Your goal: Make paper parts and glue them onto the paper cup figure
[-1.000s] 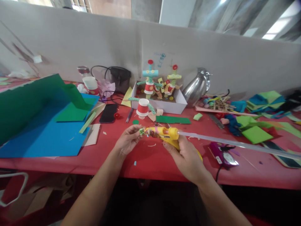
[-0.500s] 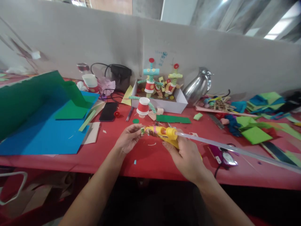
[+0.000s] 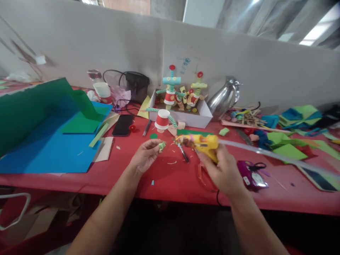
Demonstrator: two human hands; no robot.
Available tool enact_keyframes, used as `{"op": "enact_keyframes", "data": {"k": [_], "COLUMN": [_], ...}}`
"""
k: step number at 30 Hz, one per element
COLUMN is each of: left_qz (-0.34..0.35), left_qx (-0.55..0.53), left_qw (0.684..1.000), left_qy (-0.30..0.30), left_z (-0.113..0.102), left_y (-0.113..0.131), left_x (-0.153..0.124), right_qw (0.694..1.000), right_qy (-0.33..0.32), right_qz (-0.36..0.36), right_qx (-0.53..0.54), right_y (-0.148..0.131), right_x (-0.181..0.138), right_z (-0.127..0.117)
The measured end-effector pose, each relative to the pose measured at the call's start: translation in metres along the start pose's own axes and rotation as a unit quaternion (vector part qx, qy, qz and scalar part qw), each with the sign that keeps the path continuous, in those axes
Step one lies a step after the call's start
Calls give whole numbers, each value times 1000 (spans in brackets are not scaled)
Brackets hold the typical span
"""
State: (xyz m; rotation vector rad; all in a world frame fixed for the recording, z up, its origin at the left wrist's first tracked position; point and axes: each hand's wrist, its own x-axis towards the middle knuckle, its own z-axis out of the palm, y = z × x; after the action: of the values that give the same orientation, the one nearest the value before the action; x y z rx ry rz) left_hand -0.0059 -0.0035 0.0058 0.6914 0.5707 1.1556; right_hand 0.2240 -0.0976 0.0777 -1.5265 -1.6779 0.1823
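Between thumb and fingers, my left hand [image 3: 146, 154] pinches a small green folded paper piece [image 3: 162, 145] above the red table. My right hand [image 3: 225, 170] is wrapped round the handle of a yellow glue gun [image 3: 203, 142], its nozzle facing left, apart from the paper piece. A long clear glue stick [image 3: 255, 149] juts out of the gun's back to the right. Beyond my hands stands a red and white paper cup [image 3: 162, 119] with coiled green paper arms. Below the gun lie a dark pen [image 3: 183, 154] and an orange-handled tool, partly hidden.
Behind the cup, a white box [image 3: 195, 119] holds several paper-cup figures. A steel jug [image 3: 222, 97] stands right of it. Blue card [image 3: 47, 156] and a phone [image 3: 122, 125] lie left; paper scraps [image 3: 289, 156] and a purple pouch [image 3: 253, 175] lie right.
My right hand has drawn the glue gun rightward, away from the green paper piece, uncovering the pen and the orange-handled tool. My left hand stays almost in place.
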Motion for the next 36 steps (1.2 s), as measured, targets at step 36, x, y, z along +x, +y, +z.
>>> {"op": "enact_keyframes", "data": {"k": [36], "left_qz": [85], "left_qx": [205], "left_qw": [975], "left_qy": [7], "left_z": [1], "left_y": [-16], "left_x": [4], "right_qw": [945], "right_qy": [-50], "right_qz": [95], "right_qx": [310], "right_y": [7], "right_x": [19], "right_z": [113]}}
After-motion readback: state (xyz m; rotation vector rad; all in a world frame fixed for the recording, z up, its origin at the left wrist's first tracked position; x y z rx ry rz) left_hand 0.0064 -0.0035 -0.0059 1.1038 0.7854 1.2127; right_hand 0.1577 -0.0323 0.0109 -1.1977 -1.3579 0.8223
